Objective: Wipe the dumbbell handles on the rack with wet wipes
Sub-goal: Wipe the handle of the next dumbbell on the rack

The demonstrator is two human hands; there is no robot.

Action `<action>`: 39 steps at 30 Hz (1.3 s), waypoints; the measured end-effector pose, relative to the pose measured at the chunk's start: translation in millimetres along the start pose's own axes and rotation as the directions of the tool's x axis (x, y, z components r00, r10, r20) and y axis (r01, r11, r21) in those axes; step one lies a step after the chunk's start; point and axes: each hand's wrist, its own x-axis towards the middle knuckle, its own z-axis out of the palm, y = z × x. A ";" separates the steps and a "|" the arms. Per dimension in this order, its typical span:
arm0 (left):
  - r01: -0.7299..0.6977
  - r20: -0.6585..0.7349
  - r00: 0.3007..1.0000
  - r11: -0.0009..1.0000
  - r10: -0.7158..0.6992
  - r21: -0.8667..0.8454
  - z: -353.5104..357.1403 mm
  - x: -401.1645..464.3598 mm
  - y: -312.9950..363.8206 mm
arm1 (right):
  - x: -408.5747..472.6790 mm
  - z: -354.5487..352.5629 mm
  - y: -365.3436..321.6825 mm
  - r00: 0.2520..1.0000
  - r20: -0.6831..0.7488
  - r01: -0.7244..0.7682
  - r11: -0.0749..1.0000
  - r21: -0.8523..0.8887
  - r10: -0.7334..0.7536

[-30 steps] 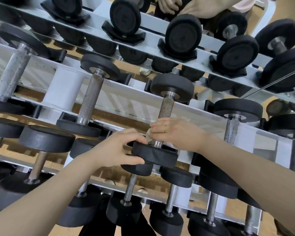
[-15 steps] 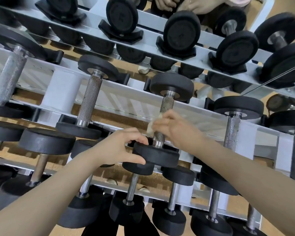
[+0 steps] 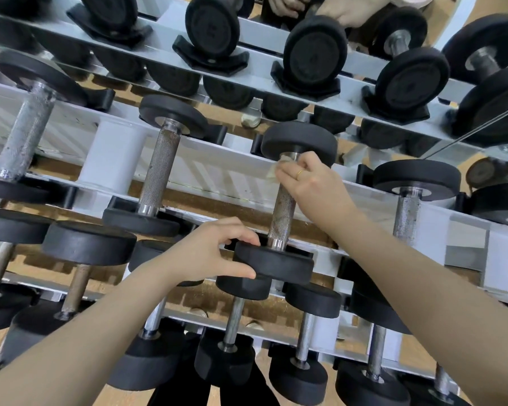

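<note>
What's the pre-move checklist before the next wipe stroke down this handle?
1. Wet wipe pinched in right hand: ok.
2. Wipe touching handle at its far end: ok.
3. Left hand grips near weight head, steadying the dumbbell: ok.
4. Handle below the wipe free of fingers: ok.
5. Wipe still wet: cannot tell.
6. Handle's underside wiped: cannot tell.
</note>
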 end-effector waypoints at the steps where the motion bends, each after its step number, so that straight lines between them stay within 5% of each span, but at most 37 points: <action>1: -0.004 -0.001 1.000 1.000 0.004 0.001 0.0 -0.1 -0.3 | -3.5 -1.3 -5.7 0.999 -0.008 -0.045 0.996 0.079 0.046; 7: -0.019 -0.019 1.000 1.000 0.020 0.001 2.7 -1.8 -1.2 | -35.0 -5.5 -17.2 0.984 0.057 0.127 0.898 0.421 -0.166; 12: -0.033 -0.025 0.999 0.999 0.033 -0.004 3.3 -1.4 -1.7 | -55.8 -6.0 -18.1 0.944 0.104 0.250 0.887 0.389 -0.312; 14: -0.026 -0.024 0.999 1.000 0.026 -0.013 3.3 -1.2 -3.1 | -64.6 -9.8 -20.0 0.988 0.047 0.112 0.884 0.453 -0.149; 15: -0.021 -0.021 1.000 1.000 0.021 -0.017 3.4 -1.2 -3.2 | -67.2 -13.4 -22.3 0.997 0.049 -0.074 0.850 0.522 0.057; 16: -0.021 -0.018 1.000 1.000 0.020 -0.016 3.8 -1.4 -3.1 | -67.2 -18.0 -23.0 0.949 0.075 -0.292 0.762 0.578 0.307; 18: -0.023 -0.020 1.000 1.000 0.023 -0.006 4.4 -1.6 -3.2 | -61.3 -20.0 -17.2 0.683 0.227 -0.642 0.421 0.641 0.695; 20: -0.019 -0.023 1.000 1.000 0.019 -0.006 4.4 -1.3 -3.6 | -49.5 -14.5 -9.9 0.405 0.480 -0.757 -0.010 0.654 0.778; 21: -0.020 -0.023 1.000 1.000 0.019 -0.006 4.3 -1.0 -3.9 | -41.9 -11.9 -8.6 0.336 0.583 -0.739 -0.177 0.650 0.740; 23: -0.027 -0.024 0.999 1.000 0.027 0.005 4.7 -0.4 -4.4 | -27.4 -10.0 -13.6 0.310 0.722 -0.693 -0.373 0.617 0.619; 26: -0.030 -0.027 0.999 1.000 0.030 0.003 5.6 -0.5 -5.0 | -17.4 -15.1 -31.5 0.406 0.850 -0.665 -0.529 0.527 0.335; 30: -0.039 -0.028 0.999 0.999 0.039 0.010 5.8 -0.7 -6.4 | -28.7 -8.3 -32.8 0.394 0.907 -0.751 -0.516 0.413 0.152; 35: -0.039 -0.014 0.999 0.999 0.039 0.008 4.9 -0.7 -5.3 | -35.5 -26.5 -25.7 0.300 0.942 -0.934 -0.155 0.322 0.152; 39: -0.048 -0.025 0.999 0.999 0.048 0.001 5.9 -1.2 -5.2 | -38.5 -39.8 -20.8 0.342 0.922 -0.939 0.033 0.342 0.179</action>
